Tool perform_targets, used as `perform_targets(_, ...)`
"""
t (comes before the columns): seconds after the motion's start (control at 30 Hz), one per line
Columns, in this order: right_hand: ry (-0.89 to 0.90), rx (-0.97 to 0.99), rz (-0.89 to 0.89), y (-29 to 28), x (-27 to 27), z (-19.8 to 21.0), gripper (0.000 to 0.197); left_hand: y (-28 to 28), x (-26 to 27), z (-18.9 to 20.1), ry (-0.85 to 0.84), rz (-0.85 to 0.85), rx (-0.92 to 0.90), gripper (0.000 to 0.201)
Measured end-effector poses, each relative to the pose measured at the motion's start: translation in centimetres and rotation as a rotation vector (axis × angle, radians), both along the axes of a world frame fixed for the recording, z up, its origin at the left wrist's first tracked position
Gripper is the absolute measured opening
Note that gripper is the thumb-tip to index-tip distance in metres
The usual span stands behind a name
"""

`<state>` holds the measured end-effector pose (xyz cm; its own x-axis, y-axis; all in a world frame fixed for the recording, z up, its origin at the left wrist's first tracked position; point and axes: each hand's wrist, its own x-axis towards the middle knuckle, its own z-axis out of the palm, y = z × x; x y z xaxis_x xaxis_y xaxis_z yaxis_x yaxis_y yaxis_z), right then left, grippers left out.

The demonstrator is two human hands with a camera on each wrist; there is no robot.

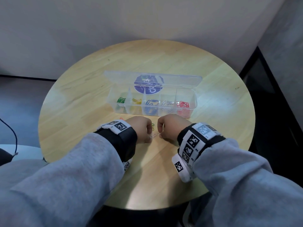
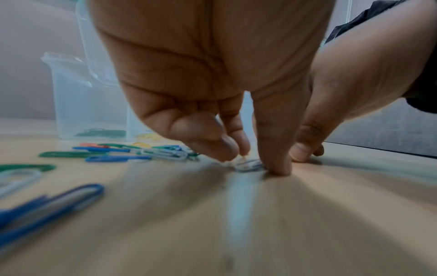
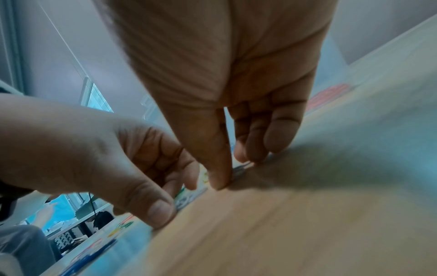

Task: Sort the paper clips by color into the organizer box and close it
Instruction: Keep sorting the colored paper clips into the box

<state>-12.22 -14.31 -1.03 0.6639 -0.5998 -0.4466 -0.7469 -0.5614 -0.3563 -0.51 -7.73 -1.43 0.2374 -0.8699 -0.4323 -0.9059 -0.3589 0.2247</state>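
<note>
Round wooden table, bare wood at 6 o'clock up to the near edge. Clear plastic box at 12 o'clock, lid open, five compartments — green, yellow, blue, white, red clips inside. Left hand and right hand close together, fingers curled, each pinching thin white clips on the wood. Loose clips at 9 o'clock — smooth, coloured.

head: high, facing down | wrists: tabletop-low, close | shared: hands
</note>
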Motion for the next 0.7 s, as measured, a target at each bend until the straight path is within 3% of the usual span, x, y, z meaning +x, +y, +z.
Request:
perform_targets(0.13,0.064,-0.074,0.001,-0.2,0.2,-0.3,0.026,-0.3,-0.4,-0.2,0.071,0.044,-0.015,0.025)
perform_targets(0.4,0.169,-0.077,-0.011,0.1,0.2,-1.1,0.019,-0.6,-1.1,0.2,0.036,0.007,0.009,0.007)
perform_targets(0.57,0.206,-0.075,0.051,0.1,0.0,-1.2,0.018,-0.6,-1.3,0.2,0.014,0.019,0.040,0.019)
perform_targets(0.7,0.222,-0.104,0.144,0.1,0.0,-1.2,0.021,-0.6,-1.4,0.4,0.013,0.023,0.051,0.015)
